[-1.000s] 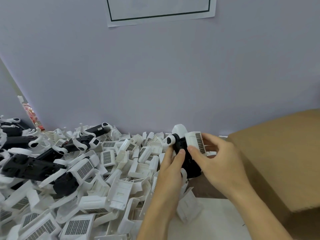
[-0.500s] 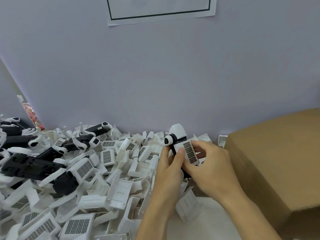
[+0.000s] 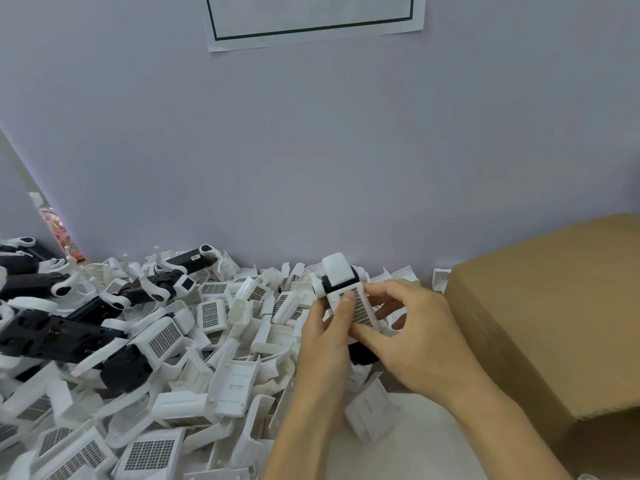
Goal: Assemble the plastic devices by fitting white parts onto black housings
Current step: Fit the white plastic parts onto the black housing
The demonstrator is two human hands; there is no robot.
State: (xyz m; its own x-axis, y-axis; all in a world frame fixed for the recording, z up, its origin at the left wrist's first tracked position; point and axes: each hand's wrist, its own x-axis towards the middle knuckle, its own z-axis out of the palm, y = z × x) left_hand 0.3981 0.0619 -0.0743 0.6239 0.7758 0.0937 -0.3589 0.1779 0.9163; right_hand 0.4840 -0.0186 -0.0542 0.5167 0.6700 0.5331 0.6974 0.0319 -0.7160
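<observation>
At about five o'clock from the middle of my view, above the near edge of the heap, I hold the black housing (image 3: 362,353) up between both hands. My left hand (image 3: 325,341) curls around its left side, with the thumb pressed flat onto the white grille part (image 3: 358,306) that sits on the housing's upper face. My right hand (image 3: 412,337) pinches the same white part from the three o'clock side, thumb low against its near end and the fingers arched over its far edge. A white cap (image 3: 337,271) stands at the device's far end, toward twelve o'clock, with a thin black band showing beneath it. The dark lower end of the housing pokes out under my right thumb at six o'clock. Spread from nine o'clock down to seven o'clock lies the pile of loose white parts (image 3: 207,341), many showing square grilles. Several finished black-and-white devices (image 3: 62,330) lie on that pile toward nine o'clock. At three o'clock a brown cardboard box (image 3: 554,323) sits just beside my right hand. A pale wall (image 3: 311,150) rises behind everything, and a sheet of paper (image 3: 311,15) with a dark border hangs on it at twelve o'clock.
</observation>
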